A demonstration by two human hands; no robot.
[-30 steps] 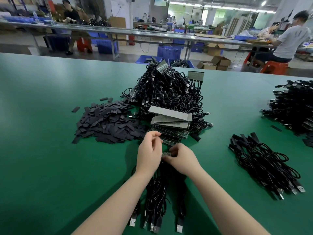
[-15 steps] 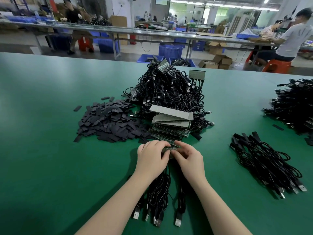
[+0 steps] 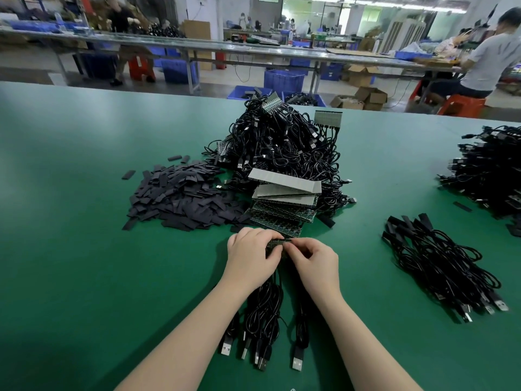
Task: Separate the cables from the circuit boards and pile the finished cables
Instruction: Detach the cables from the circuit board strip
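No legible text, labels, brands or numbers anywhere; circuit boards (image 3: 283, 211), cables (image 3: 263, 314), background boxes too small or blurred to read.

Two hands (image 3: 252, 256), three cable heaps (image 3: 284, 148)

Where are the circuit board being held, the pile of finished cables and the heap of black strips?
circuit board (image 3: 277, 241): head view, exposed top edge between the hands.
pile of finished cables (image 3: 442, 266): head view, middle of the bundle at right.
heap of black strips (image 3: 180, 198): head view, centre of the heap.
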